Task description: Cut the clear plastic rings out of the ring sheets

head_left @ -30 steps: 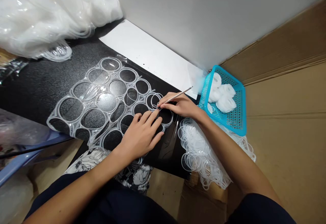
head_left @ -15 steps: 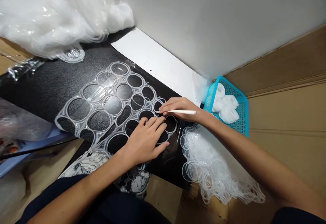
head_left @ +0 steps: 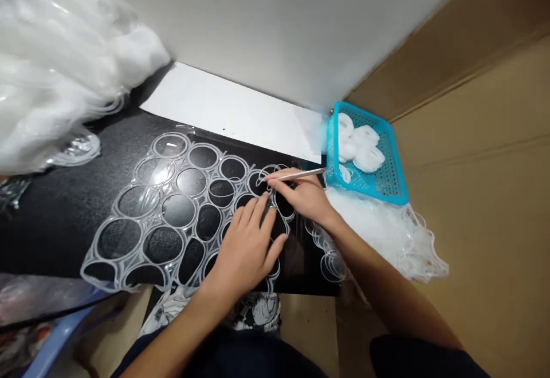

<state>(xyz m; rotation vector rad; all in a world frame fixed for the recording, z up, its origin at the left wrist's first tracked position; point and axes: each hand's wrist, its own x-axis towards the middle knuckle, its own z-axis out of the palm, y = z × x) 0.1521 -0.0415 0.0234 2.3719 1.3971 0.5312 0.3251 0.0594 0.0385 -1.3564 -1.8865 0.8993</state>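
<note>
Head view: right hand (head_left: 307, 197) grips slim tool (head_left: 303, 174), tip indistinct.

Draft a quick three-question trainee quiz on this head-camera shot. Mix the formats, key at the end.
1. True or false: the person's left hand is spread palm-down over the flat sheet of joined clear plastic rings.

2. What is in the person's right hand?
A. A red-handled screwdriver
B. A slim, pale, pen-like tool
C. A roll of brown tape

3. Where do the rounded white bundles sit?

Key:
1. True.
2. B.
3. Inside the turquoise perforated plastic basket.
</note>
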